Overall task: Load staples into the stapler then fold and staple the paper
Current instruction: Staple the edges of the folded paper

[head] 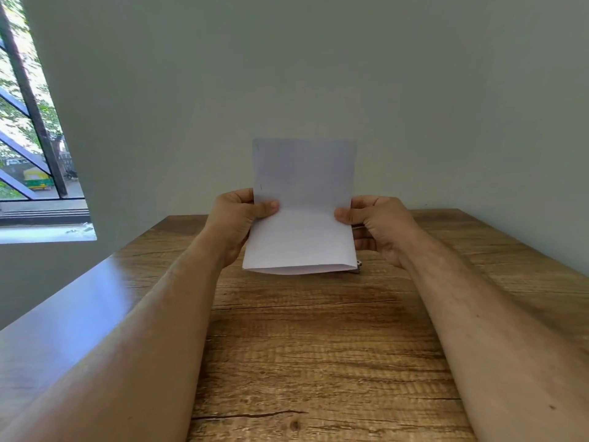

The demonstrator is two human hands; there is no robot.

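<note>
A white sheet of paper [302, 212] is held upright above the wooden table [318, 346], folded with its crease at the bottom edge. My left hand [236, 218] pinches its left side, thumb on the front. My right hand [379, 224] pinches its right side the same way. A small staple mark shows near the paper's upper left edge. A bit of metal, likely the stapler [358, 266], peeks out behind the paper's lower right corner; the rest is hidden.
A plain grey-green wall stands right behind the table. A window [28, 138] with dark bars is at the far left, beyond the table's left edge.
</note>
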